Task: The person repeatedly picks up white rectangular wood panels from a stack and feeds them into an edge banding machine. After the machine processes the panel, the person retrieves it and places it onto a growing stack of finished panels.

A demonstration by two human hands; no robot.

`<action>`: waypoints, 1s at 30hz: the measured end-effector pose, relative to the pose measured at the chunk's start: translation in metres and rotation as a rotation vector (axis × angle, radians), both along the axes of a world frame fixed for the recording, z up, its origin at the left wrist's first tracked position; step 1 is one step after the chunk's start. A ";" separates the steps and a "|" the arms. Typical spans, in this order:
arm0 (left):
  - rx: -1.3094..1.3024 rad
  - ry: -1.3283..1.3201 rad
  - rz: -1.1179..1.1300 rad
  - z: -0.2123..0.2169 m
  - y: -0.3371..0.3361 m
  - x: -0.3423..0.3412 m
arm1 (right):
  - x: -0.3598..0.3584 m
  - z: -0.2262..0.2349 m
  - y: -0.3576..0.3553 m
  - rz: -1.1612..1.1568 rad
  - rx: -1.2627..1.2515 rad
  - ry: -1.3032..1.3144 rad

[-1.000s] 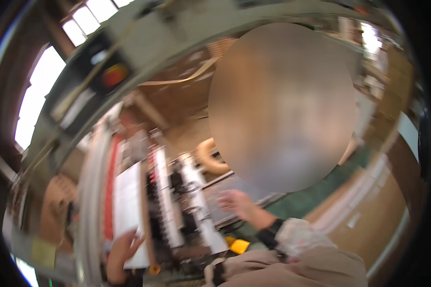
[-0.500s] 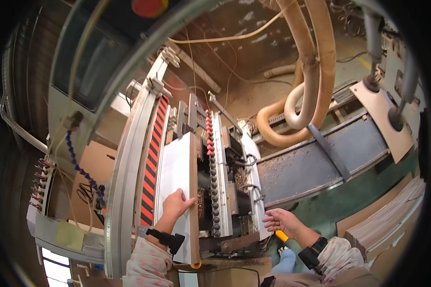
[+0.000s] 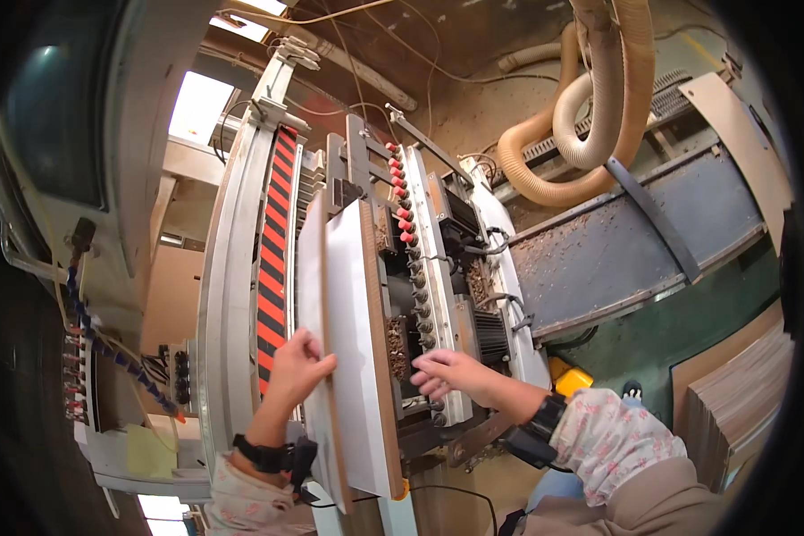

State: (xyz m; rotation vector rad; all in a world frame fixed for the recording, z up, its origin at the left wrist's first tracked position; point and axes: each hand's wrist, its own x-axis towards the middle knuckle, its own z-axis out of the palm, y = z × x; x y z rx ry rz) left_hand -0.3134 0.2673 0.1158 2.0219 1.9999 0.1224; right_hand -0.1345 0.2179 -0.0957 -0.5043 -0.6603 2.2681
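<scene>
My left hand is closed on the long brown edge of a narrow white board, thumb over the edge. That board stands tilted on the machine bed, beside the striped guard. Just right of it lies a second white board with a brown edge. My right hand hovers right of the second board, over the end of a row of dark and red-tipped drill spindles. Its fingers are loosely bent and apart, with nothing in them. Both wrists wear black strapped devices.
A red-and-black striped guard runs along the machine's left side. Tan ducting hoses hang at the far right, above a dark chip-strewn table. Flat panels are stacked at the right, and a yellow object lies near my foot.
My left hand has drawn one board leftward and tilted it, exposing the second board beside it. My right hand has moved left and forward over the spindles. The view has shifted.
</scene>
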 end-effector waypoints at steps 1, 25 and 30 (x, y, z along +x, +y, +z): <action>-0.002 -0.046 0.015 0.011 0.000 0.001 | -0.009 0.004 0.010 -0.013 -0.001 0.011; -0.186 0.027 0.006 0.006 0.002 0.027 | -0.088 0.056 0.064 -0.392 0.038 -0.283; -0.133 -0.005 0.034 0.009 0.002 0.013 | -0.077 0.053 0.064 -0.325 0.045 -0.291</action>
